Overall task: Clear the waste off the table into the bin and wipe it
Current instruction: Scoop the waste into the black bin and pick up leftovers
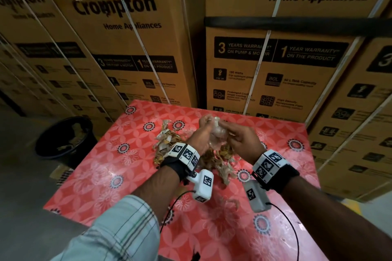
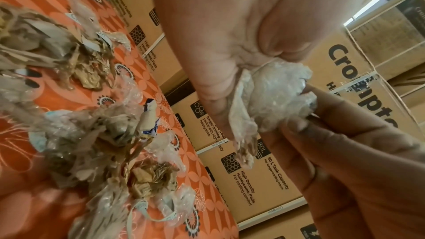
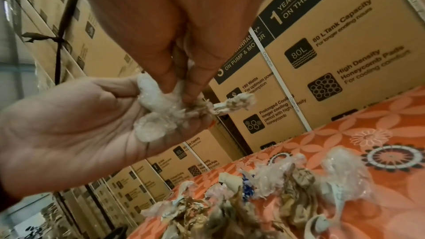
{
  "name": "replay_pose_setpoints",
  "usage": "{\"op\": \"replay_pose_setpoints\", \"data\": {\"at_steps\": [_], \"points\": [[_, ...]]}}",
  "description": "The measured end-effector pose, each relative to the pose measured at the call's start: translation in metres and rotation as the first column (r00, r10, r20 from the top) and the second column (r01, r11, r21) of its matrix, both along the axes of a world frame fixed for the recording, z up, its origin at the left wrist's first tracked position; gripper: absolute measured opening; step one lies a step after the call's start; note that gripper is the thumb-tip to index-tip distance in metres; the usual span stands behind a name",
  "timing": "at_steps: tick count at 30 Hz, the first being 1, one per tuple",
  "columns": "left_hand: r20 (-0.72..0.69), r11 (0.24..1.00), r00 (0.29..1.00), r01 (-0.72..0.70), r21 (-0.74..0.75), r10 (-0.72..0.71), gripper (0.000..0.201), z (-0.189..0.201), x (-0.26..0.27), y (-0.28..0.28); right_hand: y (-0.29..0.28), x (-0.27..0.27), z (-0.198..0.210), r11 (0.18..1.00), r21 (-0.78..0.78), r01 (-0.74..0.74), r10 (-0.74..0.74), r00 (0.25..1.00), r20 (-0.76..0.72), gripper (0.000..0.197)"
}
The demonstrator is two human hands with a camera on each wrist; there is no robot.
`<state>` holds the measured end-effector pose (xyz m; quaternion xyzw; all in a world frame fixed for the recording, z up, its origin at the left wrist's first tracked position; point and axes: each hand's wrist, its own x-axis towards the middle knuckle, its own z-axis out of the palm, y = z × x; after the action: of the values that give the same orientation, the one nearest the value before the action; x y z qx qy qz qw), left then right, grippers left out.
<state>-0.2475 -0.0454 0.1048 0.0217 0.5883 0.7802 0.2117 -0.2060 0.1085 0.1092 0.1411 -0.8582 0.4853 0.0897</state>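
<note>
A pile of waste (image 1: 191, 150), torn brown paper and clear plastic scraps, lies in the middle of the red flowered table (image 1: 135, 176). Above it both hands meet on a crumpled clear plastic wad (image 1: 218, 131). My left hand (image 1: 201, 133) cups the plastic wad (image 3: 158, 110) in its palm (image 3: 69, 134), thumb alongside. My right hand (image 1: 239, 140) pinches the plastic wad (image 2: 278, 94) with its fingertips (image 3: 170, 83) from the right. The waste pile (image 2: 87, 134) sits just below both wrists. A black bin (image 1: 63, 137) stands on the floor left of the table, with scraps inside.
Stacked brown cardboard appliance boxes (image 1: 265, 74) wall in the table's far and right sides, and more boxes (image 1: 118, 48) rise behind the bin. Grey floor (image 1: 19, 186) lies to the left of the table. Cables hang from both wrist cameras.
</note>
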Motion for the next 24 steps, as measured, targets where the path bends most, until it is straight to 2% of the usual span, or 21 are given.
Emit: {"op": "replay_pose_setpoints", "data": {"at_steps": [3, 6, 7, 11, 13, 15, 16, 18, 20, 22, 24], "points": [[0.020, 0.997, 0.999, 0.036, -0.063, -0.035, 0.030, -0.002, 0.004, 0.002, 0.001, 0.001, -0.004, 0.996, -0.077, 0.052, -0.055, 0.998, -0.040, 0.041], [-0.003, 0.964, 0.994, 0.109, -0.244, -0.113, 0.075, -0.006, 0.007, -0.001, 0.000, -0.001, -0.005, 0.996, -0.033, 0.077, -0.080, 0.991, -0.103, 0.031], [-0.019, 0.958, 0.992, 0.113, -0.263, -0.122, 0.082, -0.007, 0.008, -0.003, 0.000, -0.001, -0.006, 0.997, -0.019, 0.076, -0.078, 0.990, -0.120, 0.030], [-0.032, 0.951, 0.993, 0.103, -0.293, -0.117, 0.099, -0.016, 0.000, -0.017, 0.002, -0.002, -0.013, 0.996, -0.083, 0.014, -0.011, 0.999, 0.032, 0.040], [0.004, 0.957, 0.998, 0.062, -0.284, -0.064, 0.109, -0.023, -0.004, -0.021, 0.001, -0.001, -0.018, 0.997, -0.037, 0.070, -0.068, 0.997, 0.041, 0.043], [0.005, 0.959, 0.997, 0.070, -0.274, -0.071, 0.103, -0.022, -0.003, -0.023, 0.001, -0.001, -0.019, 0.992, 0.065, 0.110, -0.110, 0.994, 0.003, 0.050], [0.001, 0.964, 0.998, 0.068, -0.257, -0.070, 0.095, -0.018, 0.000, -0.024, 0.001, -0.002, -0.019, 0.992, 0.095, 0.081, -0.085, 0.996, 0.037, 0.058], [0.013, 0.981, 0.999, 0.052, -0.189, -0.051, 0.065, -0.018, 0.000, -0.024, 0.002, -0.003, -0.019, 0.993, 0.120, -0.019, 0.000, 0.987, 0.160, 0.070], [0.031, 0.990, 0.999, 0.017, -0.137, -0.013, 0.039, -0.015, 0.000, -0.020, 0.000, -0.003, -0.023, 0.993, 0.112, -0.044, 0.019, 0.977, 0.214, 0.064], [0.042, 0.993, 0.999, 0.004, -0.115, 0.001, 0.041, -0.009, 0.003, -0.016, -0.006, 0.000, -0.024, 0.995, 0.094, -0.033, 0.013, 0.979, 0.204, 0.058], [0.050, 0.991, 0.999, 0.008, -0.134, -0.001, 0.047, -0.009, 0.002, -0.015, -0.013, 0.003, -0.026, 0.998, 0.063, -0.013, 0.001, 0.982, 0.189, 0.068]]}}
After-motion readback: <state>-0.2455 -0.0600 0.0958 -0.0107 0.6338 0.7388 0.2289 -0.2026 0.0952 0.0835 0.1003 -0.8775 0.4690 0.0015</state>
